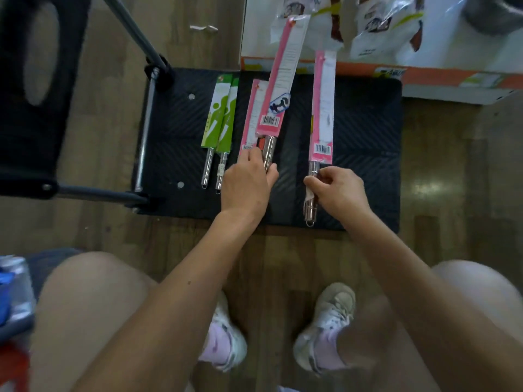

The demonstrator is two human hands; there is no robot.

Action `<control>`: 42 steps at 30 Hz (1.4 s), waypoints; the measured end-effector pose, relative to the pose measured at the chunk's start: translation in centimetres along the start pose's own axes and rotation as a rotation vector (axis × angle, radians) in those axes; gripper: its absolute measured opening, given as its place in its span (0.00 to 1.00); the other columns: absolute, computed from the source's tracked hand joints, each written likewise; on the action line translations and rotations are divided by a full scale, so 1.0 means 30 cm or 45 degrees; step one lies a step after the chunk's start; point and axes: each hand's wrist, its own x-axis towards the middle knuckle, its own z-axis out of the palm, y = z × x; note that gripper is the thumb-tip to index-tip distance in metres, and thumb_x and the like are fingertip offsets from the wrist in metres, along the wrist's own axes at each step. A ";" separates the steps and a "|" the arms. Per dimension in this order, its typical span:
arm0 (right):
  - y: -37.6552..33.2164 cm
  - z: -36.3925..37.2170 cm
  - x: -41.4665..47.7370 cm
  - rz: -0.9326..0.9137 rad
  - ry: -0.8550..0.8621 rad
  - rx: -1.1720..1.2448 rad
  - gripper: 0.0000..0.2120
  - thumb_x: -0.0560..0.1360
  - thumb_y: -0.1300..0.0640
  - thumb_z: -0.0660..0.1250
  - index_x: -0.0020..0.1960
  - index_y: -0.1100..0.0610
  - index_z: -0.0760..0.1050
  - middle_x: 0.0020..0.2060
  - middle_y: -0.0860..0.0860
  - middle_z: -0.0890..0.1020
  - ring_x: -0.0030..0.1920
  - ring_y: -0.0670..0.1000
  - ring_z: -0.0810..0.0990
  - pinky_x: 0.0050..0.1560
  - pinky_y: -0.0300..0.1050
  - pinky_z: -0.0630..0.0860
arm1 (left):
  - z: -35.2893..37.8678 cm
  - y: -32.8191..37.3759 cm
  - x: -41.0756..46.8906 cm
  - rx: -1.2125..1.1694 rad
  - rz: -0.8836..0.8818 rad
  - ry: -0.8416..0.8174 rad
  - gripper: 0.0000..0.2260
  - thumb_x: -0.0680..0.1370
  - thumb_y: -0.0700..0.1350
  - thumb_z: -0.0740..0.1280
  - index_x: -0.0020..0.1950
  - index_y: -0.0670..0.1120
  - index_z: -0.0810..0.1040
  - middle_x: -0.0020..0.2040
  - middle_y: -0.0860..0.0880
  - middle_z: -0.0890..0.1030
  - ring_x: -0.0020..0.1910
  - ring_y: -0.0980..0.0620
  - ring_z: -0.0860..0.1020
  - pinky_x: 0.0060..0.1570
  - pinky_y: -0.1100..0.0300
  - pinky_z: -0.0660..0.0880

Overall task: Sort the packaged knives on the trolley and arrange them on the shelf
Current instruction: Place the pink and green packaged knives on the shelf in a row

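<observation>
Over the trolley [368,131], my left hand [246,183] grips one pink-sleeved knife [278,89] by its handle (largely hidden); my right hand [341,190] pinches the second pink knife [322,108] likewise.

Box [424,73] w/ snack bags [379,26] top right; white sneakers [325,326] on wood floor [107,123].

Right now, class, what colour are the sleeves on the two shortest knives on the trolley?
The sleeves are green with white shapes; head view.
</observation>
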 end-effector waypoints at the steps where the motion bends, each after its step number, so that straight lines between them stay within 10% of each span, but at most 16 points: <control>1: -0.051 -0.061 -0.067 -0.022 -0.002 -0.004 0.11 0.75 0.53 0.65 0.48 0.61 0.78 0.42 0.52 0.80 0.46 0.52 0.80 0.51 0.53 0.78 | -0.085 0.045 -0.027 0.003 -0.001 -0.010 0.16 0.80 0.50 0.57 0.61 0.40 0.69 0.57 0.43 0.75 0.52 0.43 0.76 0.46 0.57 0.67; 8: -0.412 -0.519 -0.467 -0.156 -0.001 0.107 0.08 0.76 0.52 0.64 0.51 0.56 0.76 0.39 0.48 0.78 0.37 0.43 0.77 0.32 0.33 0.70 | -0.646 0.359 -0.195 -0.061 -0.055 -0.002 0.16 0.80 0.51 0.58 0.60 0.41 0.70 0.55 0.44 0.75 0.51 0.47 0.75 0.43 0.63 0.61; 16: -0.688 -1.026 -0.771 -0.345 0.068 0.183 0.06 0.75 0.53 0.65 0.48 0.54 0.76 0.37 0.45 0.78 0.36 0.41 0.76 0.36 0.26 0.73 | -1.158 0.744 -0.305 -0.222 -0.038 0.159 0.13 0.79 0.49 0.60 0.53 0.40 0.72 0.49 0.44 0.75 0.43 0.52 0.69 0.44 0.58 0.64; 42: -0.837 -1.663 -0.831 -0.530 0.213 0.273 0.04 0.75 0.53 0.64 0.50 0.49 0.72 0.37 0.41 0.76 0.36 0.39 0.77 0.33 0.25 0.74 | -1.512 1.329 -0.229 -0.361 0.217 0.293 0.09 0.77 0.53 0.62 0.44 0.49 0.68 0.41 0.50 0.72 0.40 0.53 0.71 0.40 0.60 0.65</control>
